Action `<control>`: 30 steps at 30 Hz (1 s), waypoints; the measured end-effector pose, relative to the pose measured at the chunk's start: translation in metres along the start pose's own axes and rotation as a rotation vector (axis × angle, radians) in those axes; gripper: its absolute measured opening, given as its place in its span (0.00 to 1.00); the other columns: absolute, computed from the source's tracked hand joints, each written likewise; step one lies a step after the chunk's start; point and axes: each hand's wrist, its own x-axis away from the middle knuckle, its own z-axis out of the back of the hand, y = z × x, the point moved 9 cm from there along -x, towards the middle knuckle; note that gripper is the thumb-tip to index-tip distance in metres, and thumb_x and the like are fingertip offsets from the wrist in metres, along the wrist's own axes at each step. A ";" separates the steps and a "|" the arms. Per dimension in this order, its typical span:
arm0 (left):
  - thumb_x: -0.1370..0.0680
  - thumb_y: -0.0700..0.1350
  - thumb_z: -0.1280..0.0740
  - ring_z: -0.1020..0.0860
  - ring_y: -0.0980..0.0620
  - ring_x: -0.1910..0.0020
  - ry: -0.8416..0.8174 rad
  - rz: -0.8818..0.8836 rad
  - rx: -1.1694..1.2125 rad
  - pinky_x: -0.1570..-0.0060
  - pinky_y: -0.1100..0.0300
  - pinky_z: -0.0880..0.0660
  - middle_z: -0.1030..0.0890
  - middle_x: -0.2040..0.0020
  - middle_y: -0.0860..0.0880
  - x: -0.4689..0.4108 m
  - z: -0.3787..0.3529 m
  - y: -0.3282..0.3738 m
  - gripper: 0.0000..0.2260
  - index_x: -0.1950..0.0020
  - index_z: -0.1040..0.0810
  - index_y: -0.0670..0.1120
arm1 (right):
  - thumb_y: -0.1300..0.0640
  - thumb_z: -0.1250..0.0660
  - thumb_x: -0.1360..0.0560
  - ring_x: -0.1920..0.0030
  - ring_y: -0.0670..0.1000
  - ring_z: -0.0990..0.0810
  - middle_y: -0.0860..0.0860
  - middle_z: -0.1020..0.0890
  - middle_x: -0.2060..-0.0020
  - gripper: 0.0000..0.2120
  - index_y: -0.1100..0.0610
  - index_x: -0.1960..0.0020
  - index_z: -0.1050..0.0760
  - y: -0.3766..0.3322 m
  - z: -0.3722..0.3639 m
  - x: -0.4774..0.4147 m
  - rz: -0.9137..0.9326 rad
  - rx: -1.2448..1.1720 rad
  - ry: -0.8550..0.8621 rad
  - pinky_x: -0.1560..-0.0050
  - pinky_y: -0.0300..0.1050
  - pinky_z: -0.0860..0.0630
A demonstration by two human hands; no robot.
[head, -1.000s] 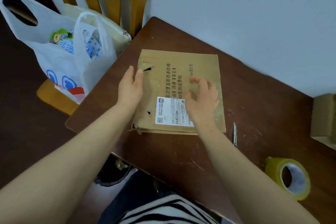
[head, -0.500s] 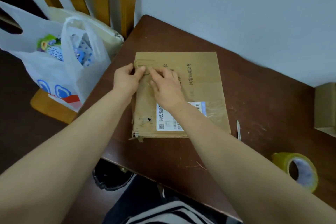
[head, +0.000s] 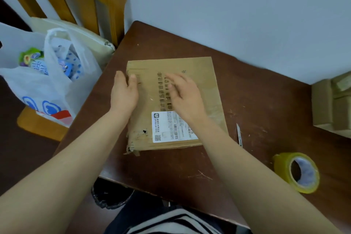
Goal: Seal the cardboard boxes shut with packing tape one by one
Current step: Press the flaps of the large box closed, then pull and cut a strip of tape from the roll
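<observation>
While the cardboard box [head: 191, 66] lies on the table [head: 266, 100], it is pressed by the left hand [head: 124, 94] and right hand [head: 183, 98], fingers straight. Colourful packets [head: 31, 59] are kept in the plastic bag [head: 38, 87] beside.

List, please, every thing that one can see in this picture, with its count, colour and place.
cardboard box: one, brown, flat on the table's middle
shipping label: one, white, on the box's near part
packing tape roll: one, yellowish, on the table, near right
cutter knife: one, grey, on the table beside the box's right edge
smaller cardboard boxes: count unclear, brown, at the right edge
table: one, dark brown
wooden chair: one, yellow-brown, left of the table
plastic bag: one, white, on the chair
left hand: on the box's left edge
right hand: flat on the box's top, blurred
</observation>
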 end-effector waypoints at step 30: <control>0.28 0.42 0.27 0.31 0.57 0.34 -0.884 -0.334 -0.112 0.37 0.61 0.32 0.28 0.36 0.55 0.246 -0.282 0.119 0.32 0.27 0.34 0.48 | 0.51 0.30 0.25 0.58 0.50 0.29 0.45 0.28 0.64 0.06 0.49 0.57 0.27 0.255 0.203 0.270 -0.672 -0.007 0.115 0.57 0.44 0.33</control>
